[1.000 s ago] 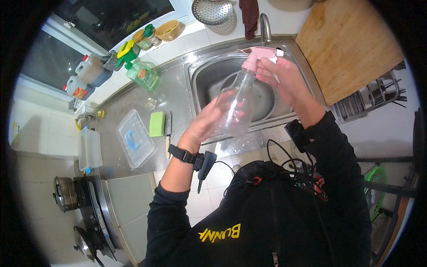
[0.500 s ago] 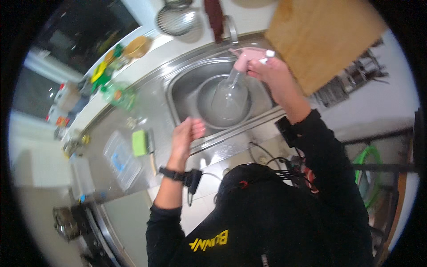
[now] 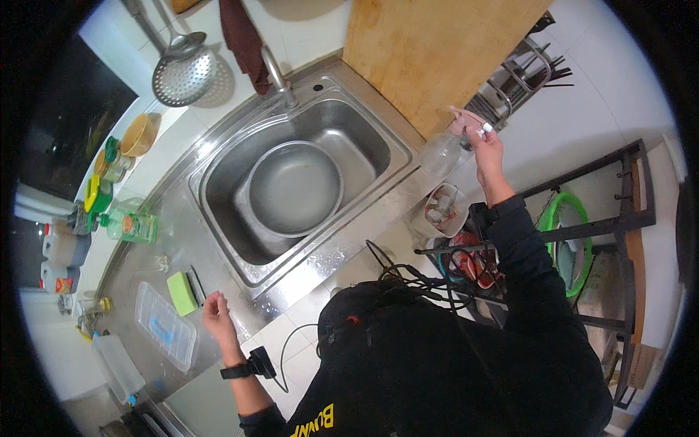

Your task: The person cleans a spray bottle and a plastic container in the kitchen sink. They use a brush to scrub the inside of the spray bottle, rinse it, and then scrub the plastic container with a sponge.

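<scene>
My right hand (image 3: 486,148) grips the pink trigger head of a clear spray bottle (image 3: 445,151), holding it above the counter to the right of the steel sink (image 3: 218,175), in front of the wooden cutting board (image 3: 429,51). A round metal bowl (image 3: 295,189) sits in the sink basin. My left hand (image 3: 217,313) rests with fingers apart on the counter's front edge, next to a green sponge (image 3: 181,293) and a clear plastic lid (image 3: 167,336). It holds nothing.
A tap (image 3: 277,76), a skimmer ladle (image 3: 183,73) and a dark red cloth (image 3: 244,40) hang behind the sink. Bottles and jars (image 3: 116,211) line the left counter. A small container of scraps (image 3: 442,209) stands below the bottle. A wire rack (image 3: 582,240) stands at right.
My right hand has carried the spray bottle from over the sink to the right, past its rim. My left hand has let go of the bottle and dropped to the counter edge.
</scene>
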